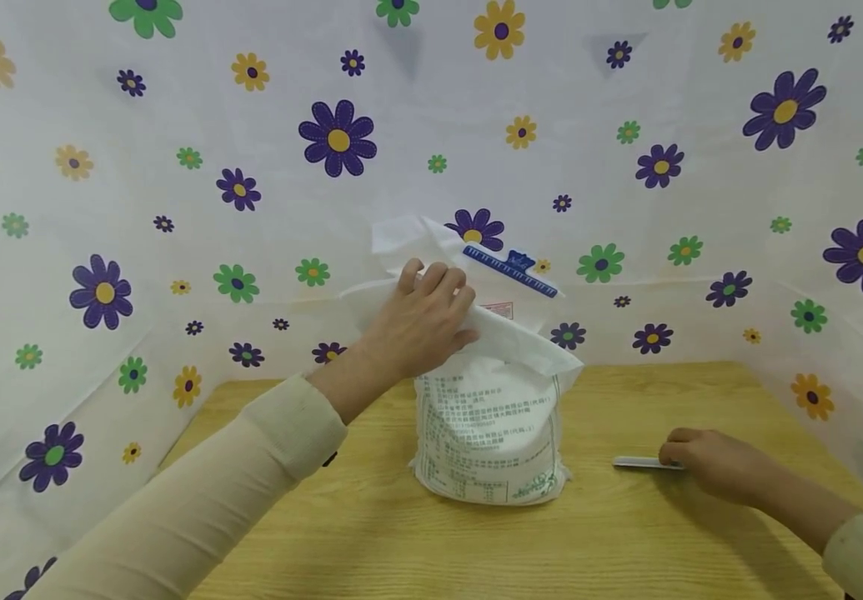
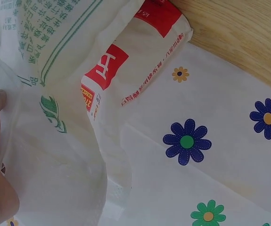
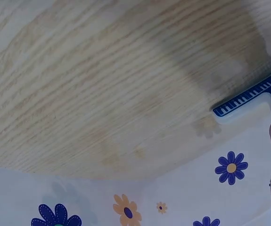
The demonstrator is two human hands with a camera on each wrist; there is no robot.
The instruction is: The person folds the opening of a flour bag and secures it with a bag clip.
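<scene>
A white woven bag [image 1: 487,433] with green print stands upright on the wooden table. My left hand [image 1: 427,321] grips its top, where the white material folds over. In the left wrist view, red print shows on the bag's other side [image 2: 111,68]. A blue clip [image 1: 509,271] with a piano-key pattern is clamped across the bag's upper flap, right of my left fingers. Low over the table to the right, my right hand [image 1: 716,462] pinches a second clip by its handle. Its blue face with piano keys [image 3: 248,98] shows in the right wrist view.
The table [image 1: 311,542] has light wood grain. White cloth [image 1: 416,108] printed with purple, green and orange flowers rises behind and on both sides of it.
</scene>
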